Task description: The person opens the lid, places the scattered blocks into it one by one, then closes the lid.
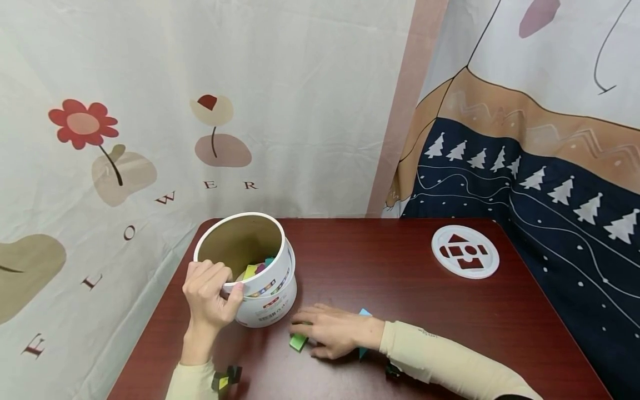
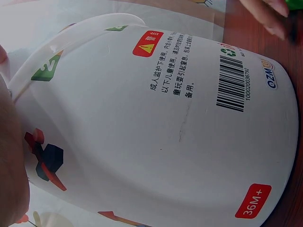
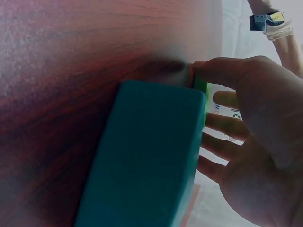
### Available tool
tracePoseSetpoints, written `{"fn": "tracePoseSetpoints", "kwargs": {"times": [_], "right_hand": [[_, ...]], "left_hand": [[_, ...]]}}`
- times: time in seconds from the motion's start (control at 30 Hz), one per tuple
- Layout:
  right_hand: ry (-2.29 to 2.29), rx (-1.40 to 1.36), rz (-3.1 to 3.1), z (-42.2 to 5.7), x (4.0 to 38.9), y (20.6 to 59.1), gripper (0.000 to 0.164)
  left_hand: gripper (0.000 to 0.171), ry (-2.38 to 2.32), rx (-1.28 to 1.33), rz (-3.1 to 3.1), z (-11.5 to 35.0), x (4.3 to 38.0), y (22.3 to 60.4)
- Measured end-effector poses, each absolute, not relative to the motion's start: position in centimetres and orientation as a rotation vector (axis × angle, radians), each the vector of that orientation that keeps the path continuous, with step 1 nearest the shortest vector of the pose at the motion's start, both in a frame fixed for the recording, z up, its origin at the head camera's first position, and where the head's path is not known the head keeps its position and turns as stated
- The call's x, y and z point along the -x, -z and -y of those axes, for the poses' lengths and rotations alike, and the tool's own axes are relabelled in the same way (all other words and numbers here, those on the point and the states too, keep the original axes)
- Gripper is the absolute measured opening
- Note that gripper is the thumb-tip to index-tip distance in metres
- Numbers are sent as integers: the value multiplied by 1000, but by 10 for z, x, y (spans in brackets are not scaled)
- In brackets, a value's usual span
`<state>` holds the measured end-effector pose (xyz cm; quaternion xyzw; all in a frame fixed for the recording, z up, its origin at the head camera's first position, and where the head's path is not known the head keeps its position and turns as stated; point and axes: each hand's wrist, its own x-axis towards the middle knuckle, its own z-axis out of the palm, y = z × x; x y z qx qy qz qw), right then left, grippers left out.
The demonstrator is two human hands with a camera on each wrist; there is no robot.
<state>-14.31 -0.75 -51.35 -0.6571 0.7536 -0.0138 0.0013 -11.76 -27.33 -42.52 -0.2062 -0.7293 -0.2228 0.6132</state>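
Note:
My left hand [image 1: 212,291] grips the near left rim of a white bucket [image 1: 270,308], thumb outside the wall. The bucket's mouth leans toward me, showing a yellow block [image 1: 249,271] and other coloured blocks inside. In the left wrist view, its printed wall [image 2: 156,123] fills most of the picture. My right hand [image 1: 334,332] is low over the table with fingers spread, fingertips right at a green block [image 1: 298,342]. Beneath the right wrist lies a blue block [image 1: 365,313], partly hidden by it; this block [image 3: 142,156] looms large in the right wrist view.
A white round lid [image 1: 438,256] with shaped cutouts lies at the back right of the dark red table [image 1: 360,255]. Printed cloth [image 1: 310,111] hangs behind the table and along its right side. The bucket stands near the table's left edge.

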Motion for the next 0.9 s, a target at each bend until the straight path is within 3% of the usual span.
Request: {"fn": "tracePoseSetpoints", "kwargs": {"times": [0.23, 0.57, 0.9], "right_hand": [[69, 2081, -2409, 8, 142, 516, 57], [134, 2134, -2443, 7, 145, 517, 25], [107, 2135, -2454, 8, 145, 520, 19]], "left_hand": [[32, 513, 474, 1682, 273, 118, 425], [30, 513, 481, 1678, 272, 118, 425], [31, 510, 475, 1685, 273, 117, 425]]}}
